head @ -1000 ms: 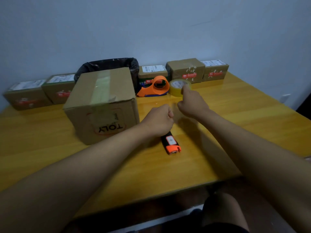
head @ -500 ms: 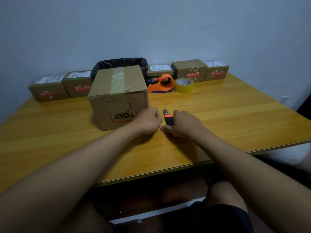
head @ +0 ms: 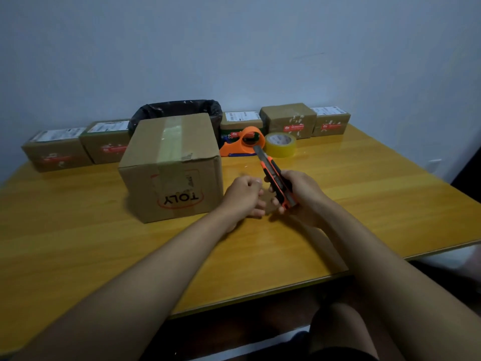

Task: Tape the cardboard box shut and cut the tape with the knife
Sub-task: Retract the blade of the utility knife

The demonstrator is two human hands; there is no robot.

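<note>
A brown cardboard box (head: 171, 165) marked "TOLY" stands on the wooden table (head: 364, 194), with a strip of clear tape along its closed top and down its front. Just right of it, my right hand (head: 299, 196) grips an orange and black utility knife (head: 273, 175) above the table, its grey blade extended and pointing away from me. My left hand (head: 243, 196) hovers curled beside the knife, between it and the box; whether it pinches anything I cannot tell. A yellowish tape roll (head: 280, 144) lies behind the knife, next to an orange tape dispenser (head: 240, 143).
Several small sealed parcels (head: 289, 121) line the wall at the back of the table. A bin with a black bag (head: 179, 110) stands behind the big box. The table's front edge (head: 260, 295) runs just above my knees.
My right hand left the tape roll, came down on the knife lying on the table, and lifted it with the blade out. My left hand stayed curled beside it.
</note>
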